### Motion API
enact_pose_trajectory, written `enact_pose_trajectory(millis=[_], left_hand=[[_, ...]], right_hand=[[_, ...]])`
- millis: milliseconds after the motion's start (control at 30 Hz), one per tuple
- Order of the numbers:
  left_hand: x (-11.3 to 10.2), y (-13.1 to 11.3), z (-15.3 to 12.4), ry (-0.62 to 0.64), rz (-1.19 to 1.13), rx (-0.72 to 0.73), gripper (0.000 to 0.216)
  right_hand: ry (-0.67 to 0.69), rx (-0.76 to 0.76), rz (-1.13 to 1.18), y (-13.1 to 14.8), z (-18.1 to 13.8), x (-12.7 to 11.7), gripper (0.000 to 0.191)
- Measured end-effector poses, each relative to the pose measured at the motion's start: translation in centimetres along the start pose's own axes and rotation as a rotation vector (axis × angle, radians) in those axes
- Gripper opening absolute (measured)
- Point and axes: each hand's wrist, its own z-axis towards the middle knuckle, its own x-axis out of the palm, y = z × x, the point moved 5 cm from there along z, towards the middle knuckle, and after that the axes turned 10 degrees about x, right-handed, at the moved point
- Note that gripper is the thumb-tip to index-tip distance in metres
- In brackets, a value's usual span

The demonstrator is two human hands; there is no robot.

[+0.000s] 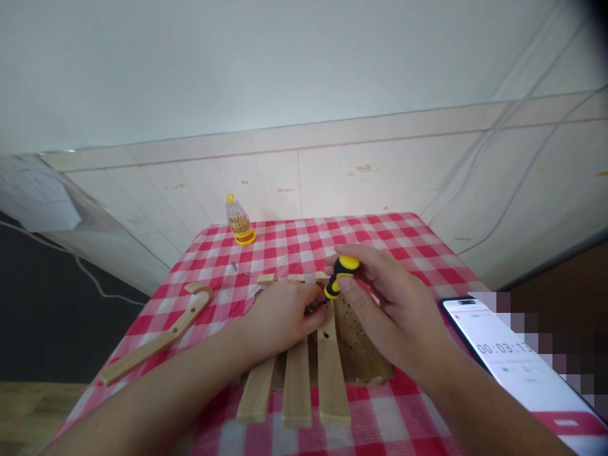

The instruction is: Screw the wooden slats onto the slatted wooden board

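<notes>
A short black and yellow screwdriver (341, 276) leans in my right hand (392, 301), whose fingers and thumb wrap its handle. My left hand (289, 307) is closed in a pinch beside the screwdriver's lower end; whatever its fingertips hold is hidden. Below both hands, three pale wooden slats (297, 386) lie side by side, and the rightmost slat (334, 380) has a dark hole near my left fingertips. Under the slats is a brown board (363, 354) dotted with small holes. The screwdriver's tip cannot be seen clearly.
A hooked wooden piece (156, 342) with holes lies on the left of the red checked tablecloth (380, 237). Two small metal pieces (247, 274) rest behind the slats. A clear container with a yellow base (241, 227) stands at the back. A phone (513, 361) with a timer lies right.
</notes>
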Motion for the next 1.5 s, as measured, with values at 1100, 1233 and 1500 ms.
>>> enact_pose_trajectory(millis=[1100,1233,1500], left_hand=[[0.2,0.2,-0.1,0.012,0.030,-0.018,0.020],[0.1,0.1,0.0,0.003,0.026,0.003,0.019],[-0.1,0.0,-0.1,0.019,-0.008,-0.014,0.018]], right_hand=[[-0.038,0.351,0.334,-3.5,0.7,1.4,0.026],[0.037,0.403,0.363,-3.2,0.6,1.9,0.022],[0.200,0.317,0.199,-2.0,0.5,1.3,0.016]])
